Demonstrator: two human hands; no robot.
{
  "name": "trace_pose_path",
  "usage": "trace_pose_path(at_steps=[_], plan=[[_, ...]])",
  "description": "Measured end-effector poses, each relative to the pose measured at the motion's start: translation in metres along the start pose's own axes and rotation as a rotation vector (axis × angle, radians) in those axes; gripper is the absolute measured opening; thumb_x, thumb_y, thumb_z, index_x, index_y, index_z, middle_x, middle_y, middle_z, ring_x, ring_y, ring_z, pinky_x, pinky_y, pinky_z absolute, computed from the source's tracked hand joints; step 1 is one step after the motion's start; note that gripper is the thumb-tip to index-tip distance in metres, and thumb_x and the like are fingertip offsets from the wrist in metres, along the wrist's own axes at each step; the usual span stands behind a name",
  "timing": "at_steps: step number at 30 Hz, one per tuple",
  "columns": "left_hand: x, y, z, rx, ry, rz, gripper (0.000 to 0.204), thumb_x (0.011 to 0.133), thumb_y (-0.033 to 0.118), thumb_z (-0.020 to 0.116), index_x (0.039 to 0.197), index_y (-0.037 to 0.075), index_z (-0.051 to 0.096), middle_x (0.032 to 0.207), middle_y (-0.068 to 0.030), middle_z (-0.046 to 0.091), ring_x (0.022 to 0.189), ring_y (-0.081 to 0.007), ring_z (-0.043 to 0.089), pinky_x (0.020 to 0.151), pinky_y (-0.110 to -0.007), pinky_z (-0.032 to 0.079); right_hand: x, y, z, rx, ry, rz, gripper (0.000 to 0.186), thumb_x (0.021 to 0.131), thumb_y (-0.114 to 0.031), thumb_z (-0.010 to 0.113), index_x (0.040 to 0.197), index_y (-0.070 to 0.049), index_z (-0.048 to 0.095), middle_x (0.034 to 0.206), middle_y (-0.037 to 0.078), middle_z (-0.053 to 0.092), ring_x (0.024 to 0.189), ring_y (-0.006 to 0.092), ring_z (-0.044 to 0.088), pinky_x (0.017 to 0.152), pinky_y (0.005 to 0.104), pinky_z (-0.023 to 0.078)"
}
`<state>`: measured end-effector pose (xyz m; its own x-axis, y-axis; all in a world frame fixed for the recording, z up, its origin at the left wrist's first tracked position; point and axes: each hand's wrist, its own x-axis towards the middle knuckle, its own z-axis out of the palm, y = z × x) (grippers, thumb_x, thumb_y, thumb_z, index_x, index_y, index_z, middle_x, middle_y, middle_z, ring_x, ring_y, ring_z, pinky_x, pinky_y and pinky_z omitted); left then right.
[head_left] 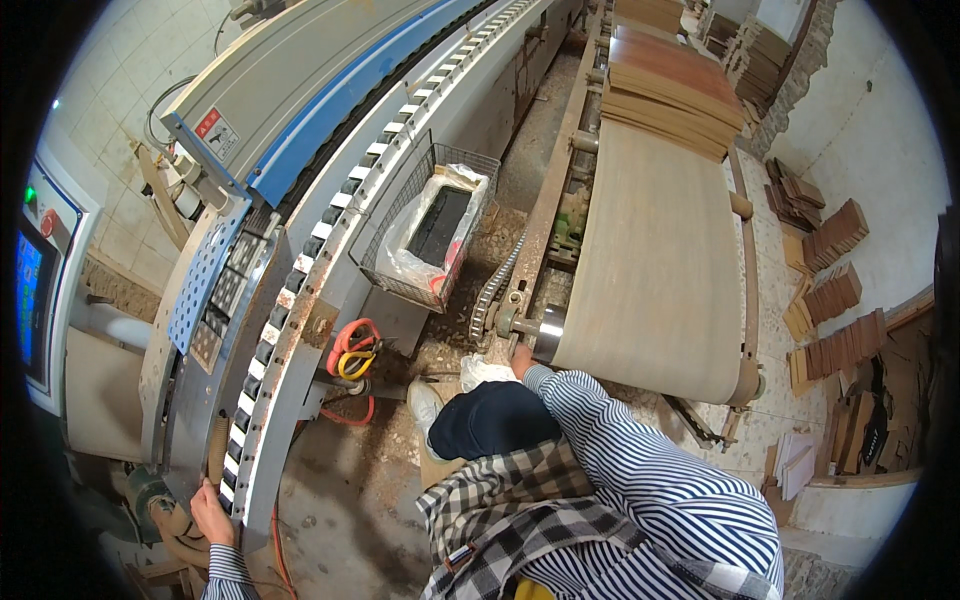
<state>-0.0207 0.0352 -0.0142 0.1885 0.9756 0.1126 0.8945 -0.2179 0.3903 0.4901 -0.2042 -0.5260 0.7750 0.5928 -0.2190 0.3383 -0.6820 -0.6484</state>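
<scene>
My left hand (212, 514) rests at the near end of a long edge-banding machine (205, 420), beside its track of black and white pads (262, 352). Its fingers look loosely stretched against the edge, and nothing shows in them. My right hand (521, 362) is low by the frame at the near end of a belt conveyor (650, 280), next to the shiny roller (548, 333). Its fingers are mostly hidden, so whether they grip anything does not show. Wood-coloured panels (670, 85) lie stacked at the conveyor's far end.
A wire basket (408, 287) with a plastic-lined box hangs on the machine's side. Below it are red and yellow looped handles (355, 350). A control screen (36, 290) stands at far left. Small brown boards (838, 345) lean in rows at right. Debris litters the floor.
</scene>
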Motion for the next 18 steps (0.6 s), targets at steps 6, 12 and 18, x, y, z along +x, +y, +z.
trace_pose_path(at_steps=[6, 12, 18], plan=[[-0.004, -0.006, 0.0, 0.011, -0.009, -0.009, 0.039, 0.092, 0.028, 0.041, 0.063, 0.002, 0.033, 0.056, -0.0025, 0.029, 0.054, -0.0114, 0.025, 0.049, -0.033, 0.021, -0.019, -0.034, -0.044, 0.03, -0.059, 0.06, 0.022, 0.083, -0.001, 0.043, 0.098, -0.001, 0.059, 0.097, 0.021, 0.058, 0.088, 0.0338, 0.055, 0.077, 0.0397, 0.043], [-0.005, 0.0, 0.0, -0.011, -0.007, -0.007, 0.04, 0.092, 0.028, 0.041, 0.063, 0.0, 0.036, 0.055, -0.0027, 0.031, 0.054, -0.0113, 0.027, 0.049, -0.033, 0.023, -0.024, -0.044, -0.055, 0.035, -0.073, 0.071, 0.02, 0.084, -0.001, 0.043, 0.098, -0.001, 0.058, 0.094, 0.02, 0.058, 0.086, 0.0328, 0.054, 0.076, 0.0382, 0.044], [-0.003, -0.007, 0.0, -0.01, -0.014, -0.007, 0.04, 0.092, 0.028, 0.041, 0.064, -0.001, 0.038, 0.055, -0.0031, 0.032, 0.054, -0.0116, 0.028, 0.049, -0.033, 0.024, -0.027, -0.051, -0.06, 0.043, -0.083, 0.072, 0.018, 0.085, -0.001, 0.043, 0.097, -0.001, 0.056, 0.09, 0.018, 0.057, 0.083, 0.0318, 0.054, 0.074, 0.0367, 0.044]])
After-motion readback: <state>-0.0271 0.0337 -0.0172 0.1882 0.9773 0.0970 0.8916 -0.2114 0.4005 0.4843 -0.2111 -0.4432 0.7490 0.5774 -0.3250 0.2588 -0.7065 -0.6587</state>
